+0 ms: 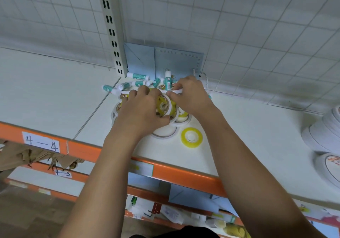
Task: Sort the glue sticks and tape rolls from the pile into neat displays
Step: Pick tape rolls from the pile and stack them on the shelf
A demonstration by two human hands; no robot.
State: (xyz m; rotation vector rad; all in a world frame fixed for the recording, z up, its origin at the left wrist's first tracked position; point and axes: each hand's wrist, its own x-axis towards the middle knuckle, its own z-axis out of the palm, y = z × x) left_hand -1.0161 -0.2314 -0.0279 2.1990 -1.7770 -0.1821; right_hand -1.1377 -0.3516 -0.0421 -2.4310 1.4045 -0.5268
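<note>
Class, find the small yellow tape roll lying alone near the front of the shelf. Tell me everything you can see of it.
The yellow tape roll is a small ring of glossy, translucent yellow tape wound on a whitish core. It lies flat on the white shelf, just in front of the pile, beside a larger white roll without clearly touching it. Neither the left hand nor the right hand touches it.

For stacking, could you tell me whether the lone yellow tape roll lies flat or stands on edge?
Flat: the yellow tape roll rests on the shelf, its full ring facing up.
</note>
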